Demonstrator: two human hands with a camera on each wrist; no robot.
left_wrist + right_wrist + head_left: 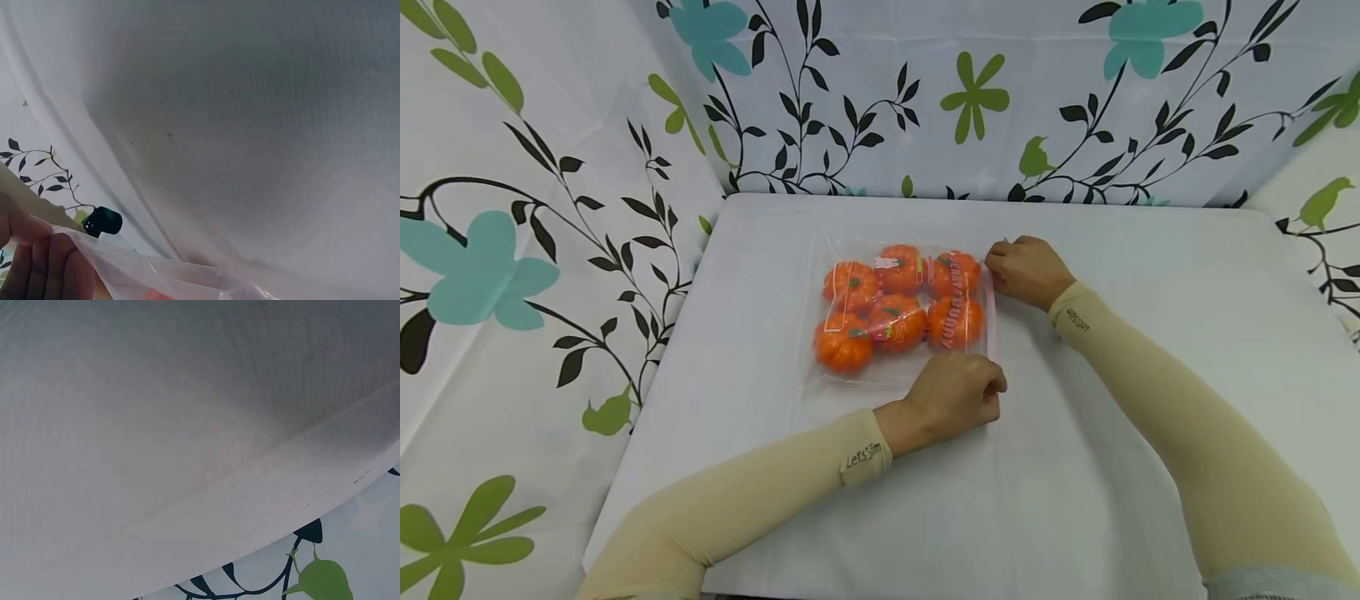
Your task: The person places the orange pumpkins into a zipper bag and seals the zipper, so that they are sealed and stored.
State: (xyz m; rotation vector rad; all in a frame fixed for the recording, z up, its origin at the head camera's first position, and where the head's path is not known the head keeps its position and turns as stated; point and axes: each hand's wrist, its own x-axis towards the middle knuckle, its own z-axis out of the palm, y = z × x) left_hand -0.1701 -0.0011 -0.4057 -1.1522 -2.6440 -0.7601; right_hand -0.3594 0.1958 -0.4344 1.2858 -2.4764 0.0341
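Note:
A clear plastic zip bag (891, 371) lies on the white table, with several small orange toy pumpkins (844, 343) inside, set in two rows. Pink lettering runs along the right part of the bag. My left hand (946, 396) pinches the bag's near right corner; the left wrist view shows the thumb and fingers (59, 269) gripping the clear film. At the far right corner, my right hand (1028, 271) pinches the bag's edge with curled fingers. In the right wrist view neither that hand nor the bag appears.
White cloth covers the table (1075, 500). Behind it and on the left hangs a white curtain (850, 67) printed with leaves, birds and flowers. Beige sleeves (760, 492) cover both forearms.

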